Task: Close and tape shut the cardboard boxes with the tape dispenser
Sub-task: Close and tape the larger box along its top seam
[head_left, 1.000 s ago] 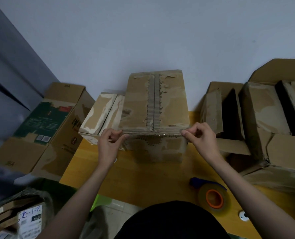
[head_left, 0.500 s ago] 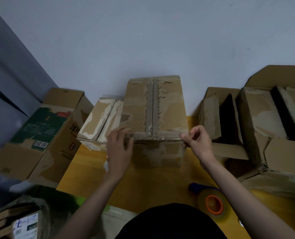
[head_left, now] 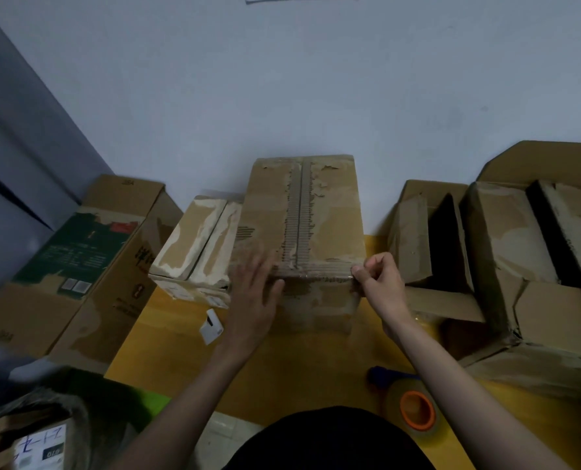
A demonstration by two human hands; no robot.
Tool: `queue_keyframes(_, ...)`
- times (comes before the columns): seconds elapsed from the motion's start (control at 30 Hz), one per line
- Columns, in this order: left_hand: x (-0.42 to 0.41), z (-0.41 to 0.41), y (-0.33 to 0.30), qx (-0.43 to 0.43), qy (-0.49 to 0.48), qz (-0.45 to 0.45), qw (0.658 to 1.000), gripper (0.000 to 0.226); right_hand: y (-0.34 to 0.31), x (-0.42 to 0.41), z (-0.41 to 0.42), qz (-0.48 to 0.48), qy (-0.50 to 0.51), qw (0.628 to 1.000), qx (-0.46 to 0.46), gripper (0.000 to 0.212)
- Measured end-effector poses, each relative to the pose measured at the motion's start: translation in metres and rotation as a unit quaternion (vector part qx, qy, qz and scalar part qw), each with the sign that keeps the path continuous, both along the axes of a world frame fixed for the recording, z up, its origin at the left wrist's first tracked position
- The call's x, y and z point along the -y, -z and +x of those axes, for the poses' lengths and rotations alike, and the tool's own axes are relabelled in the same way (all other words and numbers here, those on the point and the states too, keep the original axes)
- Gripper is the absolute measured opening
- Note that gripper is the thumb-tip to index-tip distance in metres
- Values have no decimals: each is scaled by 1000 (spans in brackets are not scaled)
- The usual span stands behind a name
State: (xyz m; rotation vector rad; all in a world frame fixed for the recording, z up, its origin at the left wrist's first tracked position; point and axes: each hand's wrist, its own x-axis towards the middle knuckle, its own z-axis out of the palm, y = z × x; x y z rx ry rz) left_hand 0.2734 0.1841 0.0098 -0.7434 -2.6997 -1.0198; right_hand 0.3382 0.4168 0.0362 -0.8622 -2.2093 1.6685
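- The box (head_left: 302, 225) stands at the desk's (head_left: 187, 361) far edge, against the wall (head_left: 282, 79), roughly midway along it.
- Its top flaps are closed and meet in a middle seam; the paper along that seam is torn to bare corrugation.
- A clear strip of tape (head_left: 316, 270) runs along the box's near top edge.
- The left hand (head_left: 253, 300) lies with fingers straight and spread, pressing on the near left corner of the box, holding nothing; it looks motion-blurred.
- The right hand (head_left: 380, 283) has fingers curled, pinching at the near right corner, where the tape ends.
- A small box (head_left: 194, 245) touches the box's left side, near the desk's far left corner.
- Open boxes (head_left: 492, 252) crowd the desk's right side, just beside the right hand, leaving a narrow gap.
- The tape dispenser (head_left: 414, 408), with orange core and blue handle, lies near the desk's near edge, under the right forearm.
- A small white object (head_left: 211, 325) lies near the left edge, just beside the left wrist.
- Bare desk shows between the box and the near edge.
- A large carton (head_left: 79, 266) sits off the desk's left edge.
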Motion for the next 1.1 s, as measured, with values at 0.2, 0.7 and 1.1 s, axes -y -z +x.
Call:
queue_keyframes(0.2, 0, -21, -13, 297, -219, 284, 885, 65, 2, 1, -6, -56, 42, 998, 8, 31)
queue_keyframes(0.7, 44, -48, -10, 241, -61, 103, 963, 57, 8, 5, -7, 31, 29, 999, -9, 25)
queue_keyframes(1.1, 39, -46, 6, -56, 93, 22, 994, 46, 13, -12, 11, 313, -133, 923, -181, 9)
